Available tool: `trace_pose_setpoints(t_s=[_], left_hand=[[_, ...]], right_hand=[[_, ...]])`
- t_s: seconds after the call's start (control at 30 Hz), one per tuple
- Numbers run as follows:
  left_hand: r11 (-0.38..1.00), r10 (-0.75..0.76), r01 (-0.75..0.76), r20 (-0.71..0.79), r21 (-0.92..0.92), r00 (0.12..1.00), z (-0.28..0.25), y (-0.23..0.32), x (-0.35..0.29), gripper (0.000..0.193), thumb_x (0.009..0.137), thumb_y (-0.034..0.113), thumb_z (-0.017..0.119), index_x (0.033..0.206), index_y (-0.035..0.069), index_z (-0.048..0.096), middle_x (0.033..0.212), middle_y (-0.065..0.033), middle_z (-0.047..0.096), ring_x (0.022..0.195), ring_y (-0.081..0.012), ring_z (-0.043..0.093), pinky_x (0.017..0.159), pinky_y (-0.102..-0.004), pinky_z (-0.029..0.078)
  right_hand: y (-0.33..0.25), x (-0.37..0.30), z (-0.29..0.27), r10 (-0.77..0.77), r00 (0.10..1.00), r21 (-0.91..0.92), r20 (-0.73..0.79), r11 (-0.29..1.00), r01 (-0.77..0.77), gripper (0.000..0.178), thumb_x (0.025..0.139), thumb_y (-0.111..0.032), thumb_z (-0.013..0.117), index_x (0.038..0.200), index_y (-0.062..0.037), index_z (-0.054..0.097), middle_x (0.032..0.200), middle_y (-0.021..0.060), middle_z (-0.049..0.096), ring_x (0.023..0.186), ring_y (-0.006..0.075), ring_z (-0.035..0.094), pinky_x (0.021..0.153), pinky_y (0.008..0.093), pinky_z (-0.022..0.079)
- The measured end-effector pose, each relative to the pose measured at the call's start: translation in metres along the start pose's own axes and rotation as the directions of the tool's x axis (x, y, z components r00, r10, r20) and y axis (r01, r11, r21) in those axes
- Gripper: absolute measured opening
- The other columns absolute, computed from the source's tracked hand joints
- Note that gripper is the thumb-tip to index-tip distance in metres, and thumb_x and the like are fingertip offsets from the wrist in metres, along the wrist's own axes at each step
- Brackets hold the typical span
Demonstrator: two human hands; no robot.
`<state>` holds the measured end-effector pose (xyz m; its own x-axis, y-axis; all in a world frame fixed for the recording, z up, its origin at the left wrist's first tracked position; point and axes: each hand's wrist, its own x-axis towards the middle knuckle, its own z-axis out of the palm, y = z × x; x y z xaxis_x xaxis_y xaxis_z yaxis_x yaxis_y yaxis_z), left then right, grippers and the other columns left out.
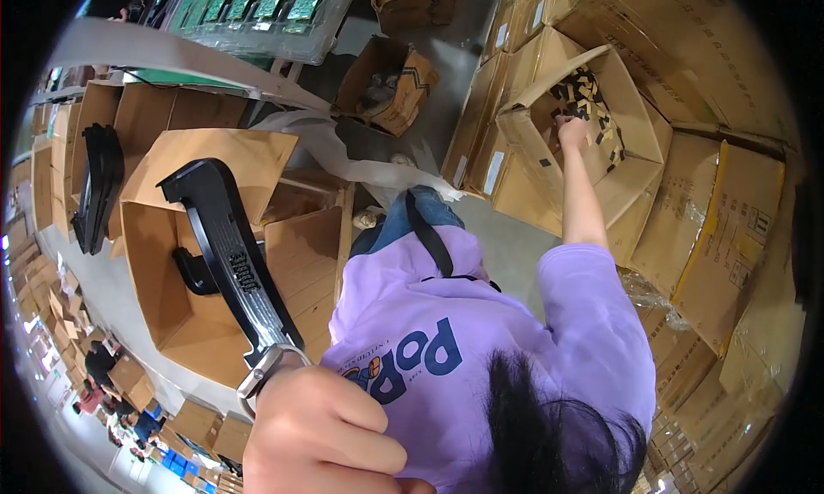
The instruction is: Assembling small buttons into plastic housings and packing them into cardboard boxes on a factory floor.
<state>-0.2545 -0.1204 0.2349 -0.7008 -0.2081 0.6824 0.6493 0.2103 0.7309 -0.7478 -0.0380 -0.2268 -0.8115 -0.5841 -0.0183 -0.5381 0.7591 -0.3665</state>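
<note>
My left hand (326, 425), large at the lower edge, is closed in a fist around the near end of a long black plastic part (236, 254). That part is curved, with a ribbed patch along its middle and a hooked far end; a silver metal piece (262, 375) shows beside my knuckles. My right arm reaches forward into an open cardboard box (631, 163) at the far right. Inside, my right hand (573, 132) is closed, its fingertips among many small black and tan pieces (608, 138). What it holds is too small to make out.
Below the black part stands an open carton (163, 297) with another dark part (196, 272) inside. More black parts (99, 189) stand at the left. Stacked cartons (687, 56) line the right. Green circuit boards (257, 0) lie on a rack at the top; a torn box (390, 86) stands ahead.
</note>
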Motion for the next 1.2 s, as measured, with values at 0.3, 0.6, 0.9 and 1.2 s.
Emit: trace_pose_setpoints(t_s=[0.3,0.6,0.9,1.2], left_hand=[[0.993,0.077,0.027,-0.798,0.117,0.598,0.054,-0.064,0.049,0.001,0.064,0.001,0.063,0.064,0.000,0.063,0.056,-0.0055,0.054,0.041,-0.0112,0.042,0.035,-0.0234,0.026],[0.455,-0.465,0.785,-0.639,0.420,0.612,0.007,-0.134,-0.033,0.009,0.077,0.007,0.060,0.084,0.007,0.066,0.065,-0.0099,0.061,0.053,-0.0227,0.060,0.049,-0.0309,0.045],[0.564,-0.174,0.812,-0.940,0.149,0.293,0.024,-0.110,-0.067,0.010,0.079,0.001,0.063,0.088,0.003,0.066,0.053,0.0060,0.042,0.048,0.0001,0.030,0.044,-0.0190,0.022],[0.740,0.246,0.646,-0.969,0.186,-0.003,0.051,-0.046,-0.122,0.013,0.076,0.002,0.065,0.088,0.000,0.062,0.051,0.0051,0.048,0.046,0.0021,0.040,0.044,-0.0153,0.030]], right_hand=[[-0.025,0.023,0.005,0.265,0.952,-0.134,0.153,0.960,-0.246,0.027,0.071,-0.021,0.065,0.087,0.0005,0.067,0.095,0.0227,0.064,0.090,0.0377,0.061,0.080,0.0412,0.049],[-0.122,-0.023,-0.076,0.078,0.954,0.811,0.290,0.509,-0.289,0.026,0.085,-0.005,0.060,0.111,-0.0026,0.055,0.079,0.0027,0.061,0.068,0.0111,0.060,0.055,0.0228,0.049],[-0.348,-0.179,-0.191,-0.861,0.221,0.581,0.458,0.101,-0.808,0.016,0.086,-0.005,0.054,0.102,-0.0036,0.055,0.083,0.0053,0.057,0.065,0.0117,0.054,0.054,0.0256,0.045],[-0.424,-0.287,-0.201,-0.905,-0.084,0.740,0.416,0.391,-0.547,0.014,0.085,-0.002,0.058,0.098,-0.0005,0.054,0.083,0.0029,0.055,0.064,0.0087,0.053,0.059,0.0208,0.044]])
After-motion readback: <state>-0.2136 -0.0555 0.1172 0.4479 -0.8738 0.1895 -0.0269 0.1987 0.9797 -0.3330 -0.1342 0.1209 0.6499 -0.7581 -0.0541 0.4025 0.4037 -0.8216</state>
